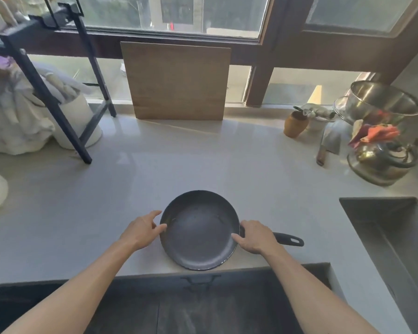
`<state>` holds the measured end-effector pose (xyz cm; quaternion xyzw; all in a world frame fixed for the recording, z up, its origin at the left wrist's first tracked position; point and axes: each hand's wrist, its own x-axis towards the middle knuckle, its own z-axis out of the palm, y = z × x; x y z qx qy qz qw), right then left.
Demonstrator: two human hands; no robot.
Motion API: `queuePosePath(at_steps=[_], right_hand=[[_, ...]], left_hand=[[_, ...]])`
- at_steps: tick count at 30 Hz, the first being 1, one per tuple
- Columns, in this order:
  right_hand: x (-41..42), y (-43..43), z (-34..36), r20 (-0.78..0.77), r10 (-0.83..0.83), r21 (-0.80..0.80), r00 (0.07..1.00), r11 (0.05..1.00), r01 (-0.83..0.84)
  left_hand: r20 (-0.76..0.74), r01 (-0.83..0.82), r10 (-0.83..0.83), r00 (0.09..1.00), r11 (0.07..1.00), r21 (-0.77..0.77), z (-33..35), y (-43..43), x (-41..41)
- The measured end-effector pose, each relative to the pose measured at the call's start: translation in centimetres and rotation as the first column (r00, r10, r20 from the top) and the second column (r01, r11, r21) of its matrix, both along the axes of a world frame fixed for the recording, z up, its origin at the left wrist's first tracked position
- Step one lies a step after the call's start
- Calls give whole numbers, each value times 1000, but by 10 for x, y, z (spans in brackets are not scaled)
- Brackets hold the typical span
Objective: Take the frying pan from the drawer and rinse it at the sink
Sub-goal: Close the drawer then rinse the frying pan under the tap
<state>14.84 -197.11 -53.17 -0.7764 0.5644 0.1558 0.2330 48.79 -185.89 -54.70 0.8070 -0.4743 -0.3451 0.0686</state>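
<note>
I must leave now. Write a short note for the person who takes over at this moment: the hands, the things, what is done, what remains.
Left hand: open, fingertips at the left rim of the dark round frying pan.
Right hand: resting over the rim where the black handle joins; not clearly gripping.
The pan sits flat on the pale grey countertop, near its front edge, handle pointing right.
The steel sink is to the right.
Done: pan is out and on the counter.
Left: carry it to the sink and rinse it.

Matt dark frying pan on glossy pale countertop.
Behind the pan: wooden board; right of it, shiny metal pots.
</note>
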Motion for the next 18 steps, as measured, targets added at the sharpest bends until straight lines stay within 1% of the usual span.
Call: queuePosePath(at_steps=[2,3,6,10,13,18], right_hand=[[0,-3,-1,29,-21,2,999,1000,21],[0,-4,0,47,-35,3,998,999,35],[-4,-5,3,92,-59,18,994,998,57],[-20,-4,12,133,-116,8,984,993,116],[-48,-10,30,179,-188,-15,966,981,194],[-124,-24,74,199,-315,-85,928,938,337]], left_hand=[[-126,-23,23,992,1000,1,-8,-2,4],[-167,-48,46,985,999,-9,-12,-4,5],[-194,-118,111,975,993,-30,-17,-11,2],[-183,-125,112,977,990,-59,3,-28,-16],[-211,-95,73,975,991,-96,32,-62,-35],[-210,100,-137,968,979,-179,78,-138,-102]])
